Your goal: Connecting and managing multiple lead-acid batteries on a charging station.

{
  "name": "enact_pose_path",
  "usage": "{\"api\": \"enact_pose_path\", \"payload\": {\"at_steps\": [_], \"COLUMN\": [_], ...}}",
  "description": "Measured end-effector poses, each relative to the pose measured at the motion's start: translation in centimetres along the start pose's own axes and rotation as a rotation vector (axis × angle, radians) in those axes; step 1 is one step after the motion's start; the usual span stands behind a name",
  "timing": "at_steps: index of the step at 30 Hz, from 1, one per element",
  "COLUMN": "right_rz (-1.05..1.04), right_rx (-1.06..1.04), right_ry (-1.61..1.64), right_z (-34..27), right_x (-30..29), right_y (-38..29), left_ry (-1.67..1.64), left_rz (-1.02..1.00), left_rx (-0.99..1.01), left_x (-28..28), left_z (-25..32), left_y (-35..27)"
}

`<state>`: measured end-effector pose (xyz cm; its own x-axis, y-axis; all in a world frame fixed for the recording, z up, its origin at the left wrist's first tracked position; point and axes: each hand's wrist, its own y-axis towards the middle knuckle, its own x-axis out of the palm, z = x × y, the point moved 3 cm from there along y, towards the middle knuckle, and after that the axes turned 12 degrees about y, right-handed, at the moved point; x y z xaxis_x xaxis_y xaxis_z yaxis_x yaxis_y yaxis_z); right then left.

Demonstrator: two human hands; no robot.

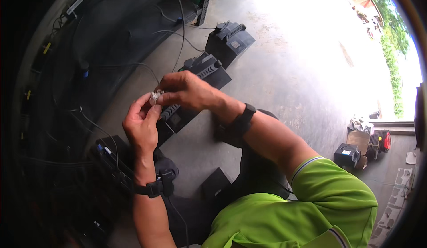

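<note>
My left hand (142,123) and my right hand (186,91) meet in front of me, fingertips pinched on a small crumpled whitish translucent piece (155,97), perhaps plastic. Its exact kind is too small to tell. The fingers partly cover it. Beneath my hands on the floor stand black box-shaped units with ribbed carrying handles; one (222,78) shows just beyond my right hand, and another (183,119) is partly hidden below it. Each wrist wears a black strap with a small device.
A further black handled unit (233,44) stands beyond. Dark shelving or a bench (100,47) with loose cables runs along the left. A black box (217,183) lies near my legs. At the far right are a small black case (347,156), cardboard (358,139) and a red-and-black item (386,141).
</note>
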<state>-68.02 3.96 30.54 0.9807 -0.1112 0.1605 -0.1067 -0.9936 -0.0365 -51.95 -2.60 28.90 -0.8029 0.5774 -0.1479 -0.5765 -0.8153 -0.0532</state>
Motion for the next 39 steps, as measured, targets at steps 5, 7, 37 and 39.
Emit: {"api": "enact_pose_path", "payload": {"at_steps": [5, 7, 37, 39], "right_rz": [-0.009, -0.022, -0.135, -0.126], "right_rx": [0.114, 0.142, 0.153, 0.161], "right_ry": [0.169, 0.129, 0.203, 0.199], "right_z": [-0.7, -1.0, 0.2, 0.4], "right_x": [0.3, 0.4, 1.0, 0.7], "right_y": [-0.3, -0.3, 0.1, 0.2], "left_ry": [0.069, 0.098, -0.085, -0.067], "left_rz": [-0.059, -0.034, -0.054, -0.065], "left_rx": [0.106, 0.080, -0.087, -0.068], "left_x": [-0.4, -0.5, -1.5, -1.3], "left_z": [0.9, 0.7, 0.0, 0.0], "left_y": [0.0, 0.1, -0.2, -0.2]}}
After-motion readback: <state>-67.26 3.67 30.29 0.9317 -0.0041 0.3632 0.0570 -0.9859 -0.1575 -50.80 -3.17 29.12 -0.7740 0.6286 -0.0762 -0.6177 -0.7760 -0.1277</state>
